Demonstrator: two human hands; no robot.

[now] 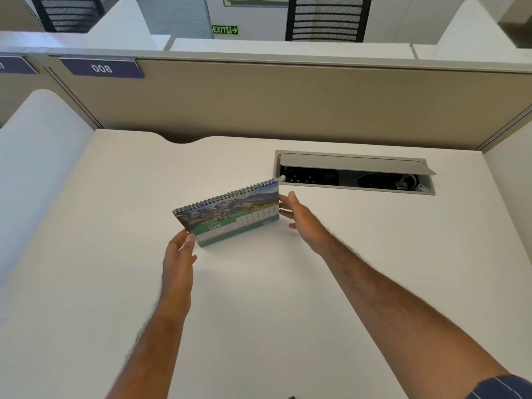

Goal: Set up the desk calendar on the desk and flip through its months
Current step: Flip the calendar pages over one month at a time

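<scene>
A spiral-bound desk calendar [230,215] stands upright on the white desk [259,283], turned a little to the left. Its facing page shows a mountain landscape and the word JUNE on a green band. My left hand [178,257] is at the calendar's lower left corner, with thumb and fingertips touching its edge. My right hand [302,220] is at the calendar's right edge, fingers spread and touching or almost touching the side. Whether either hand truly grips the calendar is unclear.
A cable tray [354,175] with its grey lid raised is sunk into the desk behind and to the right of the calendar. A beige partition [288,102] closes the back. White side dividers [37,168] flank the desk.
</scene>
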